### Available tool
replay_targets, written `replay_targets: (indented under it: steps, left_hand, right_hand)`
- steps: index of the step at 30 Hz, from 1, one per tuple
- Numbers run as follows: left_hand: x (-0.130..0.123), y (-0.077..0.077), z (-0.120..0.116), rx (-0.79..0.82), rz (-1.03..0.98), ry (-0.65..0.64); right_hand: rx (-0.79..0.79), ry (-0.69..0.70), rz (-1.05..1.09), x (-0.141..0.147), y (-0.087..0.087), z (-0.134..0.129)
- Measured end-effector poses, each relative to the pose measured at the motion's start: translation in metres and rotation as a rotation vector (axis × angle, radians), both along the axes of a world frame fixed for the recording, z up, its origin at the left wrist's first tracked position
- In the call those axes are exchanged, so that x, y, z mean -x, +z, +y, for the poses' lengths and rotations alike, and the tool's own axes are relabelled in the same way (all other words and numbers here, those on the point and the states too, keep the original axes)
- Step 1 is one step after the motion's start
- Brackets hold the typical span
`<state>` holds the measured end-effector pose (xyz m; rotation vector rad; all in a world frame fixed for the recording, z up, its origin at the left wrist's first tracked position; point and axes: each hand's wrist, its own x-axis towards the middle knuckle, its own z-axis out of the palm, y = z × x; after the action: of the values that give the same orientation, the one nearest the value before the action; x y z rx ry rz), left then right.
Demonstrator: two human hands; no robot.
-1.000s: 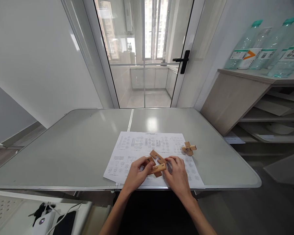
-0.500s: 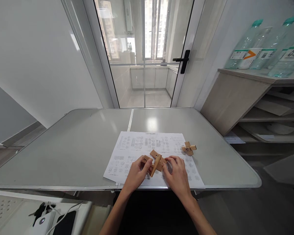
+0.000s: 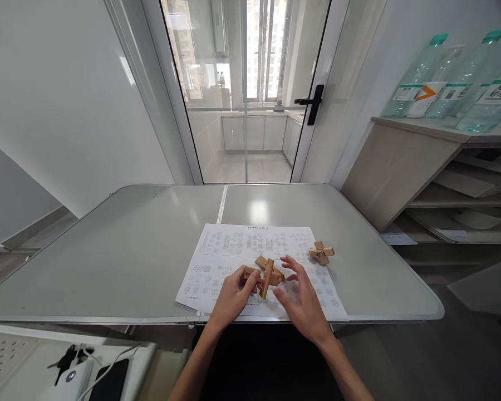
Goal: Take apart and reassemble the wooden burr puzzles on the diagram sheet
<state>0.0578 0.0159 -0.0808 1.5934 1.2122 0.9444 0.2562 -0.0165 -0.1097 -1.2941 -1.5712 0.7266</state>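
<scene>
Between thumb and fingers, my left hand (image 3: 236, 292) grips a cluster of interlocking wooden puzzle pieces (image 3: 268, 277). Its light brown bars cross one another, and dark letters mark some faces. My right hand (image 3: 299, 295) is just right of the cluster, fingers spread and holding nothing. Under both hands lies a printed instruction sheet (image 3: 217, 245) covered in small diagrams. A second small group of crossed wooden pieces (image 3: 321, 253), also lettered, rests at the sheet's right edge. My left fingers hide part of the held pieces.
The grey folding table (image 3: 108, 256) has a seam across it. A side stand at lower left carries a black phone (image 3: 109, 381), a white device (image 3: 73, 380) with cables, and keys (image 3: 64, 356). Plastic bottles (image 3: 417, 78) stand on a shelf unit (image 3: 404, 167) at right.
My right hand has let go of the wooden cluster and its fingers have spread, a little to the right. The front bar now stands more upright. My left hand keeps its grip.
</scene>
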Motion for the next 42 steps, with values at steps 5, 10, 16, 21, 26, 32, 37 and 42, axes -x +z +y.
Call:
replay_targets:
  steps: [5,10,16,21,26,32,37,42]
  left_hand:
    - [0.0010,-0.0014,-0.0004,0.007,0.004,-0.020]
    - [0.0008,0.0009,-0.0019,0.020,0.008,-0.070]
    - [-0.0002,0.0057,-0.0035,0.015,0.023,-0.115]
    - [-0.0002,0.0083,-0.0036,0.005,0.038,-0.126]
    - [-0.0006,0.0069,-0.0041,-0.012,0.047,-0.133]
    - [-0.0017,0.0054,-0.0039,-0.005,0.041,-0.089]
    - [-0.0027,0.0068,-0.0037,-0.001,0.035,-0.081]
    - [-0.0024,0.0062,-0.0034,0.012,0.013,-0.062]
  right_hand:
    - [0.018,0.139,-0.078,0.0007,0.0025,-0.0056]
    - [-0.015,0.180,-0.101,0.0010,0.0046,-0.0049]
    - [-0.023,0.176,-0.077,0.0019,0.0067,-0.0040]
    - [-0.039,0.153,-0.088,0.0029,0.0050,-0.0046]
    - [-0.032,0.141,-0.094,0.0037,0.0040,-0.0053]
    - [-0.046,0.143,-0.091,0.0044,0.0057,-0.0066]
    - [-0.077,0.150,-0.089,0.0040,0.0061,-0.0065]
    - [-0.095,0.132,-0.100,0.0041,0.0046,-0.0062]
